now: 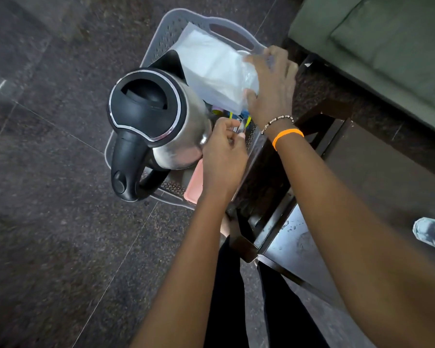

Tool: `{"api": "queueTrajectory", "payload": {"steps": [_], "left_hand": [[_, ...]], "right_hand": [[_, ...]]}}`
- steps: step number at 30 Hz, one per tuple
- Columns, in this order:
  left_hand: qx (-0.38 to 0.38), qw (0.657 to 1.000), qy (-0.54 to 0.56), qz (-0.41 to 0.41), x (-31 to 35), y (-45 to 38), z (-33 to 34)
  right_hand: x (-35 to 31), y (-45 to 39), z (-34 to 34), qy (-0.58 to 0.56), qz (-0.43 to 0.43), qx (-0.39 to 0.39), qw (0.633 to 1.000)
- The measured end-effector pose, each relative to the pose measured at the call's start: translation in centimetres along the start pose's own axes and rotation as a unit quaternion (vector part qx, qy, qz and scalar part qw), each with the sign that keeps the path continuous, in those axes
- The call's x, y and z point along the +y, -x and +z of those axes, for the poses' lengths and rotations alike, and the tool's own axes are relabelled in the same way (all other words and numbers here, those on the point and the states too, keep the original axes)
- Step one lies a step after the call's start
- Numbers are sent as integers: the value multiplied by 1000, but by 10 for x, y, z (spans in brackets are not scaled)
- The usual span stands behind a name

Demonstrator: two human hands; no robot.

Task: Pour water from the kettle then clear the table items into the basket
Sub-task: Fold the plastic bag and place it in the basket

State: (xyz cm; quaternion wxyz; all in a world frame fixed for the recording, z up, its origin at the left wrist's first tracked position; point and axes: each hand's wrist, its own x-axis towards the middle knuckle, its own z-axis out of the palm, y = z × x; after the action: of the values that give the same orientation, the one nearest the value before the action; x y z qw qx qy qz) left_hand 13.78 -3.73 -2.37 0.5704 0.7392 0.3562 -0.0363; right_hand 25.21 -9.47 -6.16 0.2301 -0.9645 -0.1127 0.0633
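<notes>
A grey perforated basket (166, 33) stands on the dark floor. Inside it stands a steel kettle (146, 116) with a black lid and handle. My right hand (271, 86) grips a clear plastic packet of white paper napkins (211, 69), held tilted over the basket's far end. My left hand (224, 156) is down in the basket beside the kettle, its fingers pinched on thin metal cutlery (241, 128). Small colourful items (234, 115) lie under the packet, mostly hidden. A pink flat item (194, 187) leans at the basket's near end.
A dark table (299, 237) with a glossy top stands right of the basket, touching its side. A green sofa (387, 46) fills the upper right. Someone's shoe (432, 234) shows at the right edge. Dark stone floor (48, 197) spreads to the left.
</notes>
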Motion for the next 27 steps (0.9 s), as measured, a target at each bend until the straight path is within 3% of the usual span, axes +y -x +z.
{"api": "queueTrajectory", "payload": {"steps": [3,6,10,18,27], "left_hand": [[9,1000,8,-1,2,-5,-2],[2,1000,3,-3,0,-8,-2],[-6,1000,6,-12,-3,-5,-3],[-23,999,11,-27,-7,-5,-3],[-23,1000,0,-7,-4,-8,-1]], "right_hand": [[-1,-7,3,32,-112,-58,992],[-5,-20,13,93,-221,-153,959],[-8,-29,25,201,-287,-207,914],[-9,-28,27,238,-303,-230,893],[7,-7,-4,44,-258,-203,944]]}}
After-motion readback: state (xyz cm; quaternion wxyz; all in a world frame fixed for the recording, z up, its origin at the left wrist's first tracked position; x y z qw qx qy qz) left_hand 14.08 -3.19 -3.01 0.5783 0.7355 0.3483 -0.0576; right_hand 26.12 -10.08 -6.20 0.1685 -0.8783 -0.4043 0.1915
